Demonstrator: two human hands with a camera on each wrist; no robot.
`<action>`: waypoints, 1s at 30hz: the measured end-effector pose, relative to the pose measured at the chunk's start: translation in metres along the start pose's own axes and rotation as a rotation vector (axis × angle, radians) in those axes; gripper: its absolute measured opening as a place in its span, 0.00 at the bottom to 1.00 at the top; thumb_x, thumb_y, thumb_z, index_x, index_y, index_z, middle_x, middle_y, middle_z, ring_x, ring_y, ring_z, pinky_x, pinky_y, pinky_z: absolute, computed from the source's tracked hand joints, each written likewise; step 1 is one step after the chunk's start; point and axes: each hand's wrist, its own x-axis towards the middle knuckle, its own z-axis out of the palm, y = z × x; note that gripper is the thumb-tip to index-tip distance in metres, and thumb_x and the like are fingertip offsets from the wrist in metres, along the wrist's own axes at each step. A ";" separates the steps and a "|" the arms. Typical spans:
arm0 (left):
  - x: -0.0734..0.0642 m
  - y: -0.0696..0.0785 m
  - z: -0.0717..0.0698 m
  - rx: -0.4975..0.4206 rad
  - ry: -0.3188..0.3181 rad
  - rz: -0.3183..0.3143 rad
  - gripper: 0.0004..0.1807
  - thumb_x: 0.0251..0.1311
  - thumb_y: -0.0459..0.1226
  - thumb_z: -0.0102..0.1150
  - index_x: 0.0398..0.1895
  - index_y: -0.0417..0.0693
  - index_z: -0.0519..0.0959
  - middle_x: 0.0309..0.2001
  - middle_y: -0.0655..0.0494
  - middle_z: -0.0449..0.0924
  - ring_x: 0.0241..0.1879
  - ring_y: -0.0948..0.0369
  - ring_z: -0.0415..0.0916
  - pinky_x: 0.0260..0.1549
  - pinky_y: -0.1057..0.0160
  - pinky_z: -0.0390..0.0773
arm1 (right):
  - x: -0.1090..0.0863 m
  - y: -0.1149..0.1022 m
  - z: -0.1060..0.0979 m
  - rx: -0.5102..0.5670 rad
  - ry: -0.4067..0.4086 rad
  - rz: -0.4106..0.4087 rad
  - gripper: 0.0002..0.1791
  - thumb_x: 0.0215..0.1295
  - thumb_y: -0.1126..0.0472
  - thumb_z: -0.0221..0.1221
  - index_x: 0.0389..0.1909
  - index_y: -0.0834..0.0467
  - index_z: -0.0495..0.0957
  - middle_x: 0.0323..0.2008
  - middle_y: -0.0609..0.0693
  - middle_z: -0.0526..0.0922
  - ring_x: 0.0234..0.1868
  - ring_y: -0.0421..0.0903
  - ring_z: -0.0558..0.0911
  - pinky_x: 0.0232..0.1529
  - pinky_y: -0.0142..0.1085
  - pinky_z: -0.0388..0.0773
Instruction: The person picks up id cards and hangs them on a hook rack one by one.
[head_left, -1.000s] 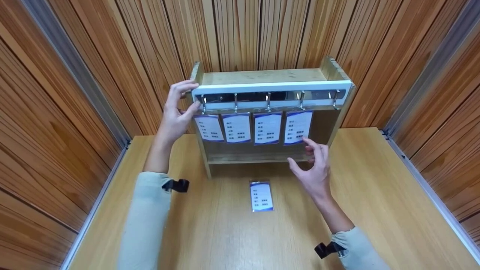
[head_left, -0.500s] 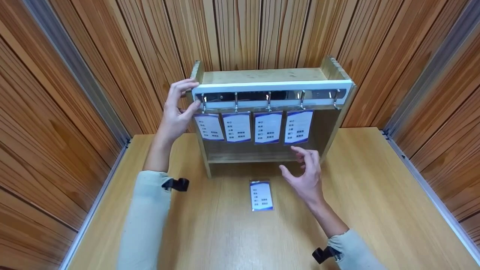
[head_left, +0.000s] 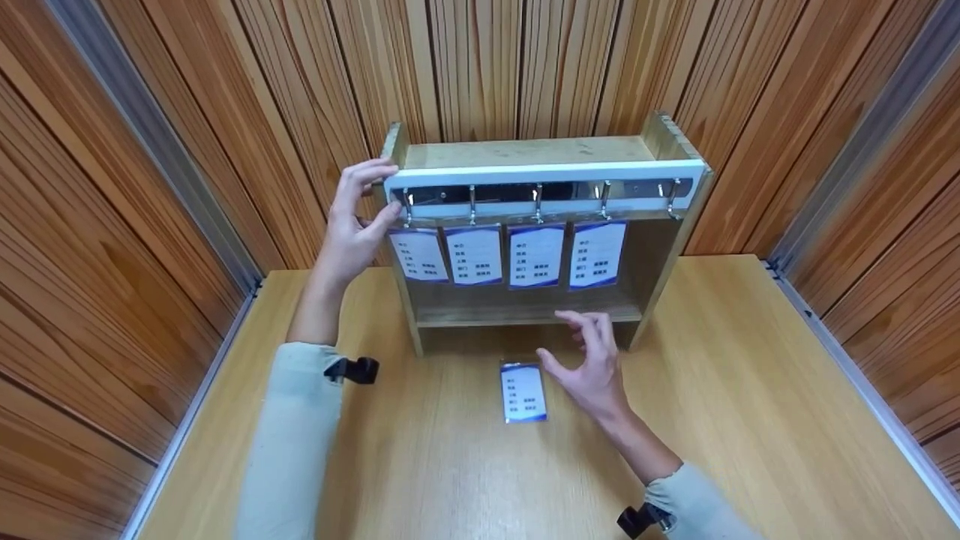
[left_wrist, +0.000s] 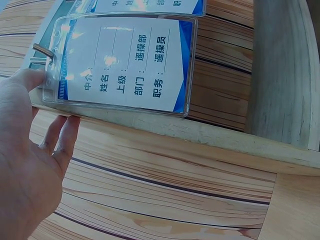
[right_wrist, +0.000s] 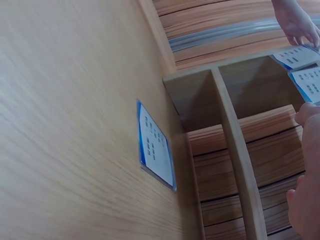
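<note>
My left hand [head_left: 351, 229] grips the upper left corner of a small wooden shelf [head_left: 525, 152], thumb on the front and fingers round the side. A white hook rail [head_left: 450, 173] with several metal hooks runs along the shelf's front. Several badge cards in clear sleeves, white with blue edges, hang in a row; the leftmost badge [left_wrist: 122, 65] hangs from its hook beside my left thumb. Another badge [head_left: 523, 393] lies flat on the table in front of the shelf. My right hand [head_left: 592, 373], empty with thumb and fingers apart, hovers just right of that badge.
The rightmost hook [head_left: 673, 199] carries no badge. A lower board [head_left: 487, 322] crosses the shelf near the table [head_left: 420, 465]. Wood-patterned walls [head_left: 480, 67] with metal strips at the corners enclose the back and sides.
My right hand has moved down and left, away from the rightmost hanging badge and towards the badge on the table. My left hand has stayed on the shelf corner.
</note>
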 end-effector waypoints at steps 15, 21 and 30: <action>-0.001 0.000 0.000 -0.002 -0.005 0.008 0.24 0.81 0.33 0.61 0.76 0.44 0.75 0.83 0.48 0.68 0.82 0.53 0.65 0.62 0.50 0.82 | -0.013 -0.005 0.020 0.004 -0.145 0.034 0.35 0.60 0.60 0.83 0.68 0.53 0.82 0.57 0.54 0.76 0.60 0.48 0.79 0.66 0.47 0.84; -0.001 0.000 -0.001 -0.002 -0.004 0.012 0.24 0.81 0.34 0.61 0.76 0.44 0.74 0.83 0.48 0.68 0.82 0.54 0.65 0.60 0.53 0.82 | -0.014 -0.004 0.026 0.018 -0.219 0.125 0.38 0.60 0.58 0.83 0.72 0.50 0.80 0.60 0.59 0.74 0.66 0.55 0.75 0.72 0.60 0.82; -0.001 0.001 -0.001 0.005 -0.006 -0.004 0.24 0.82 0.34 0.61 0.76 0.46 0.74 0.83 0.50 0.68 0.80 0.54 0.66 0.54 0.57 0.83 | -0.018 0.004 0.033 -0.002 -0.313 0.286 0.45 0.62 0.52 0.82 0.79 0.45 0.74 0.67 0.59 0.71 0.72 0.58 0.72 0.75 0.64 0.80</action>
